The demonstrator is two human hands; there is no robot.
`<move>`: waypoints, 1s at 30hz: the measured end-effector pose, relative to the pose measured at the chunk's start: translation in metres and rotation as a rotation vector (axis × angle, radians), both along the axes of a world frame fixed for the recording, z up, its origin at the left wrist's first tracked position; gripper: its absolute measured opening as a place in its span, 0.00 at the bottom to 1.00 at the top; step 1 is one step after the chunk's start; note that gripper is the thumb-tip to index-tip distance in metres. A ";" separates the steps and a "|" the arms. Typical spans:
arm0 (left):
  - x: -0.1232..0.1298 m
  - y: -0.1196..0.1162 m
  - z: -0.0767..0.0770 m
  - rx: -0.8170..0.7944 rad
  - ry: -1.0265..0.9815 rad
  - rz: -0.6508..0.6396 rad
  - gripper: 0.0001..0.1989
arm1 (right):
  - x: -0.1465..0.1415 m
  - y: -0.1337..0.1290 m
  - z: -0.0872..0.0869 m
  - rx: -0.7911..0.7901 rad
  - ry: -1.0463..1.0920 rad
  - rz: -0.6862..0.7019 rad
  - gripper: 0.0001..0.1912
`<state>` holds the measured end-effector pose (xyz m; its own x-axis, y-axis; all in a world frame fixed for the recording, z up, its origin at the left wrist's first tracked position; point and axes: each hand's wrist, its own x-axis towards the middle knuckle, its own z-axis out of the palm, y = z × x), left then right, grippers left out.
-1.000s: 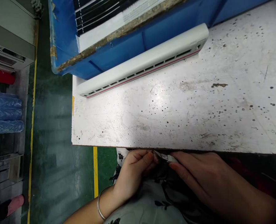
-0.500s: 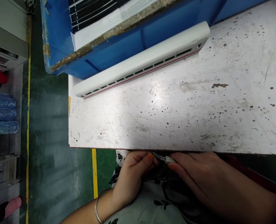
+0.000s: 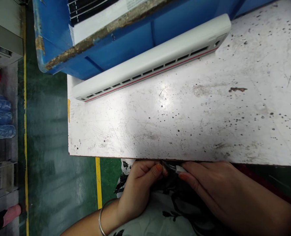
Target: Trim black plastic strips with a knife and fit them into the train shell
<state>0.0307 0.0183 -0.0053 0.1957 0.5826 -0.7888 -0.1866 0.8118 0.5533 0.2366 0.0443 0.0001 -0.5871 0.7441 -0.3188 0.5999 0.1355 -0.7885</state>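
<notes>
The grey print on the white sheet (image 3: pixel 101 23) in the blue bin (image 3: pixel 126 44), toward eleven o'clock, is too small to read. Bare tabletop (image 3: pixel 135 121) lies open between the red-striped white casing (image 3: pixel 150 60) and its front edge; there, near six o'clock, left hand (image 3: pixel 144 180) and right hand (image 3: pixel 209 185) pinch a small pale-ended piece (image 3: pixel 180 169).

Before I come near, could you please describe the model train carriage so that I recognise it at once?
On the table, find the blue bin. Along its near side lies the white model train carriage, set apart by its dark windows and red stripe.
</notes>
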 end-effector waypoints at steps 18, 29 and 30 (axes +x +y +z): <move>-0.001 0.002 0.000 0.019 -0.019 -0.003 0.18 | -0.001 -0.002 0.004 -0.120 -0.025 -0.061 0.26; -0.001 0.000 0.000 0.023 -0.007 -0.002 0.17 | -0.001 -0.002 0.005 -0.177 -0.083 -0.018 0.26; -0.001 0.000 0.000 0.023 -0.008 -0.002 0.17 | 0.000 -0.002 0.005 -0.186 -0.092 -0.018 0.26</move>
